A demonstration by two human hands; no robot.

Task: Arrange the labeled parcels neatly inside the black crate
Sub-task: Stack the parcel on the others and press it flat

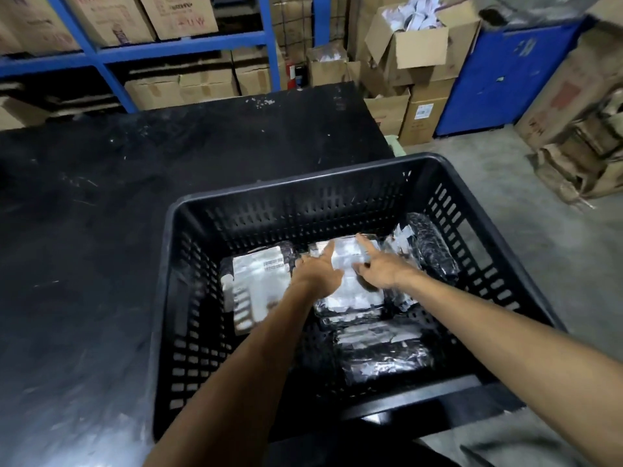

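The black crate (188, 298) with slotted walls sits at the near right corner of a black table. Several shiny wrapped parcels with white labels lie flat on its floor. Both my arms reach down into it. My left hand (318, 269) and my right hand (381, 267) rest with fingers spread on the middle parcel (347, 291), one on each side. A labeled parcel (259, 284) lies to the left, a dark parcel (431, 251) leans by the right wall, and another parcel (377, 348) lies nearest me.
The black table (101, 214) stretches to the left and back. Behind it stand blue shelves (182, 48) loaded with cardboard boxes. More cartons (421, 52), a blue cabinet (505, 79) and flattened cardboard (580, 163) fill the floor on the right.
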